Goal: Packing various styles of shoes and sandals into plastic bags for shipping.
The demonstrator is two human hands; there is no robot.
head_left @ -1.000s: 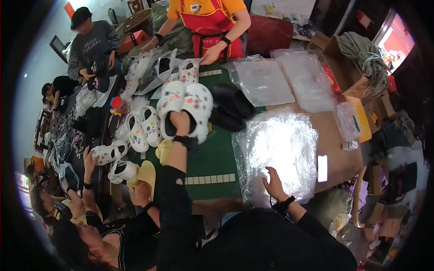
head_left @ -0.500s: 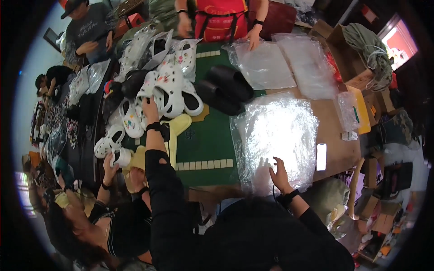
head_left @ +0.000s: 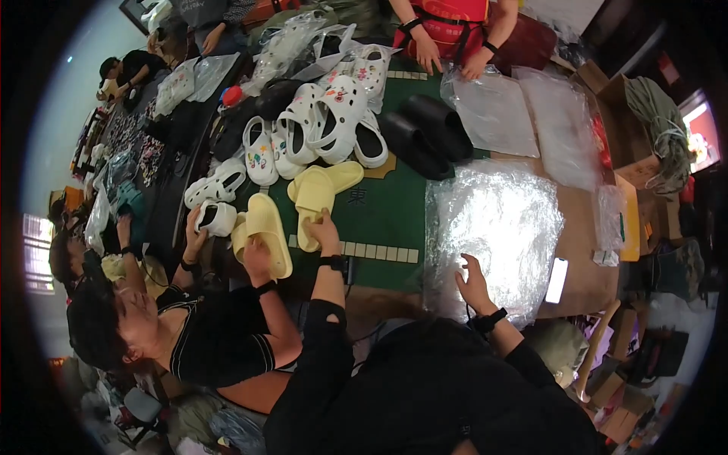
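Note:
My left hand (head_left: 324, 232) is closed on the near end of a pale yellow slide slipper (head_left: 315, 199). A second yellow slipper (head_left: 347, 175) lies crosswise beside its far end. Over a stack of clear plastic bags (head_left: 497, 220), my right hand (head_left: 474, 285) hovers or rests with its fingers apart, holding nothing; contact with the bags cannot be made out. White clogs with colourful charms (head_left: 339, 110) are piled beyond my left hand. Right of that pile sits a pair of black slides (head_left: 428, 136).
At my left a co-worker's hands hold another yellow slipper (head_left: 265, 227) and a white clog (head_left: 216, 218). Across the green-topped table (head_left: 379, 220) a person in red touches flat plastic bags (head_left: 497, 114). A phone (head_left: 556, 280) lies at the right edge, near cardboard boxes (head_left: 641, 148).
My left hand has come back from the white clogs to the yellow slipper. My right hand stays over the bags. The view has shifted left, and the co-worker's yellow slipper now shows more fully.

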